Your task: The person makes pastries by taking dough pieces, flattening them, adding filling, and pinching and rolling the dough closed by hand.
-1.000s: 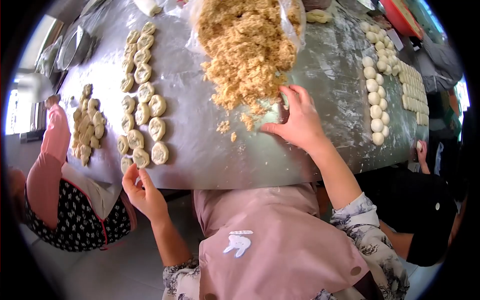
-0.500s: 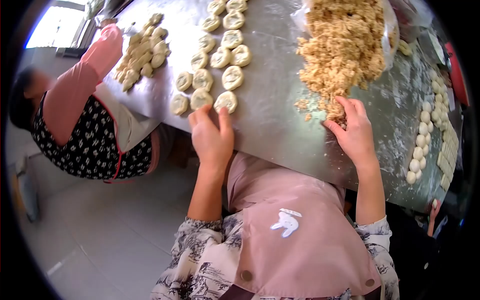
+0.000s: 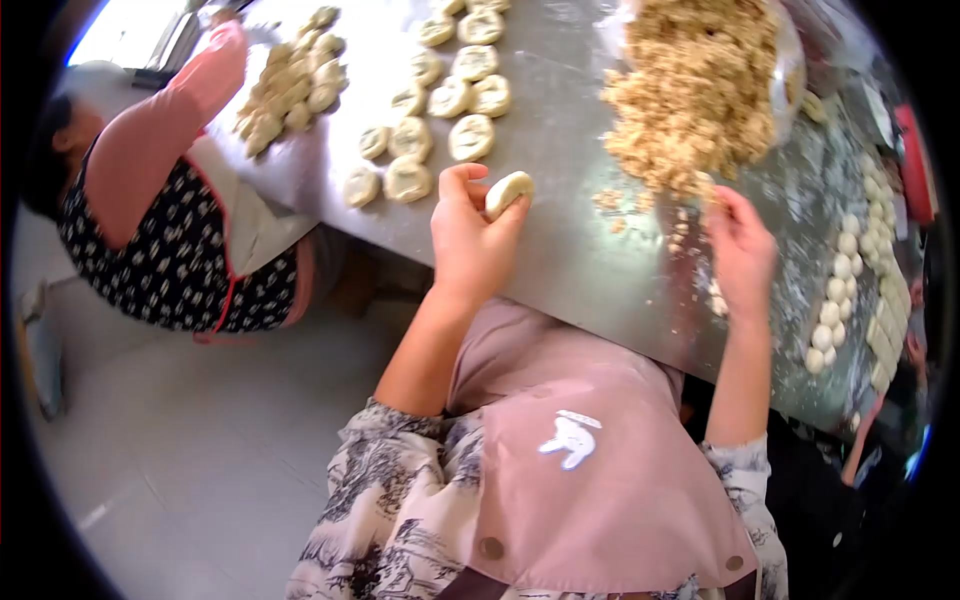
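My left hand (image 3: 472, 235) holds a round, pale dough piece (image 3: 509, 194) tilted between thumb and fingers, above the metal table (image 3: 570, 260). Rows of similar flattened dough rounds (image 3: 408, 179) lie just beyond it to the left. On the right, my right hand (image 3: 740, 245) is closed, its fingertips pinching a bit of crumbly tan filling (image 3: 706, 188). The large heap of this filling (image 3: 690, 90) spills from a clear plastic bag just beyond that hand. Loose crumbs (image 3: 678, 232) are scattered on the metal between my hands.
At the left, a person in a pink sleeve (image 3: 212, 70) reaches to a pile of dough pieces (image 3: 290, 85). White dough balls (image 3: 835, 290) and pale dough strips (image 3: 888, 320) lie at the right, near a red container (image 3: 915, 165). Another person's arm (image 3: 862, 440) shows at lower right.
My left hand has lifted a dough round off the table and moved right with it. My right hand has pulled back slightly from the heap, fingers pinched on filling. Earlier, the view swung left.
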Demonstrator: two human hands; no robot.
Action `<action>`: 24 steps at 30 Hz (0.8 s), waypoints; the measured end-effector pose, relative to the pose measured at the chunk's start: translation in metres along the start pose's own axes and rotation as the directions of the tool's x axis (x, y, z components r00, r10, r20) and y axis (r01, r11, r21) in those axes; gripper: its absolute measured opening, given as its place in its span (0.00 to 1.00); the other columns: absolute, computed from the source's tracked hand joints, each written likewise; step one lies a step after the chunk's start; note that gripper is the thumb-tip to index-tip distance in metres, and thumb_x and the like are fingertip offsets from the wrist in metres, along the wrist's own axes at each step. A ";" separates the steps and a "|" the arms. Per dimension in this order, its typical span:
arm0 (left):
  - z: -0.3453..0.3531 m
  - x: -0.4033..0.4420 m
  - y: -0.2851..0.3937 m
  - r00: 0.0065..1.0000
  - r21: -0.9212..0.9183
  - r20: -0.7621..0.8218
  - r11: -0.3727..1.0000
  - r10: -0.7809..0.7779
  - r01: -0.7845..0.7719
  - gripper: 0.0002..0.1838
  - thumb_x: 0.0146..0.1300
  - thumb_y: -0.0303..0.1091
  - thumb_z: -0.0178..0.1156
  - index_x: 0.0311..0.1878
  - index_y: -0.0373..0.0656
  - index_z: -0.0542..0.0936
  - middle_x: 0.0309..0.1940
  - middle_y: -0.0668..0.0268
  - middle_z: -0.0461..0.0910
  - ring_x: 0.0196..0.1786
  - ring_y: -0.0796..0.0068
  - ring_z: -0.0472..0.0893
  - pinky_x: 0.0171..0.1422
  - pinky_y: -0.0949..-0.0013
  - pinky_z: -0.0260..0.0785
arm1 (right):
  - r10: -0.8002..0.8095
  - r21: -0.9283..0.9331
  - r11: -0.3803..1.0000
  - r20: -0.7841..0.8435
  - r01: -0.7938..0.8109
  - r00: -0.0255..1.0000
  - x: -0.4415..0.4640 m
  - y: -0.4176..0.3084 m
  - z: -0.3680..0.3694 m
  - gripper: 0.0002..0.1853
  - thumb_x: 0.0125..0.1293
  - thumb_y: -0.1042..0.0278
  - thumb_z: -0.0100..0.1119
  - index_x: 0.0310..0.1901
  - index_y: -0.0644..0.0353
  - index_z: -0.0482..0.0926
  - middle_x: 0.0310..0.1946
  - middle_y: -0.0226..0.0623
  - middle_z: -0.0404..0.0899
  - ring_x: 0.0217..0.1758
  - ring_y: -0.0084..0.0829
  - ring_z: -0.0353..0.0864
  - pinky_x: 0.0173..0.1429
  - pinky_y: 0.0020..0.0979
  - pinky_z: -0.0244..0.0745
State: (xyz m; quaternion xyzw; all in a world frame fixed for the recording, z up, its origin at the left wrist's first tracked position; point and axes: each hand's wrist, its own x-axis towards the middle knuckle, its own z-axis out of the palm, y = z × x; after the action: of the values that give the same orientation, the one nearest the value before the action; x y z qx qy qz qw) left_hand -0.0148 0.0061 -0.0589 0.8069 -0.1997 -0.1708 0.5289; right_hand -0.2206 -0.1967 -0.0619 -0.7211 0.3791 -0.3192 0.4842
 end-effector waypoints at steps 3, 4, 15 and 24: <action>0.009 0.002 0.021 0.832 -0.661 0.546 0.560 -0.097 0.499 0.23 0.62 0.23 0.58 0.61 0.34 0.71 0.43 0.66 0.78 0.47 0.80 0.76 0.52 0.75 0.68 | 0.105 0.069 0.992 -0.007 -0.104 0.994 0.002 0.004 -0.003 0.11 0.69 0.72 0.60 0.50 0.65 0.80 0.30 0.25 0.80 0.32 0.14 0.74 0.38 0.19 0.71; 0.013 0.004 0.023 0.779 -0.661 0.625 0.495 -0.053 0.564 0.21 0.63 0.25 0.59 0.60 0.33 0.73 0.44 0.66 0.78 0.45 0.78 0.77 0.51 0.74 0.68 | 0.082 0.145 0.986 -0.023 -0.078 0.996 -0.003 -0.005 -0.003 0.11 0.69 0.71 0.60 0.51 0.66 0.80 0.31 0.26 0.80 0.32 0.14 0.74 0.39 0.19 0.72; 0.101 -0.009 0.072 0.647 -0.570 0.756 0.386 -0.098 0.725 0.18 0.73 0.38 0.52 0.58 0.36 0.73 0.51 0.61 0.79 0.56 0.67 0.78 0.63 0.60 0.70 | 0.273 0.740 0.524 0.324 -0.422 0.906 -0.018 -0.043 -0.002 0.13 0.70 0.73 0.58 0.55 0.63 0.76 0.43 0.34 0.80 0.40 0.22 0.80 0.44 0.22 0.78; 0.108 -0.008 0.074 0.648 -0.585 0.757 0.355 -0.084 0.729 0.17 0.75 0.36 0.47 0.62 0.38 0.68 0.57 0.60 0.73 0.60 0.65 0.74 0.65 0.58 0.67 | -0.171 -0.177 0.971 -0.036 0.162 0.985 -0.010 -0.052 0.029 0.12 0.59 0.78 0.67 0.46 0.61 0.82 0.36 0.36 0.80 0.36 0.28 0.82 0.39 0.27 0.79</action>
State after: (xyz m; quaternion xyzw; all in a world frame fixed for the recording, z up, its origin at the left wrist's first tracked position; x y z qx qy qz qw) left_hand -0.0849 -0.1013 -0.0318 0.3449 -0.0197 -0.6313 0.6944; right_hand -0.1891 -0.1619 -0.0233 -0.7815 0.3558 -0.3427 0.3811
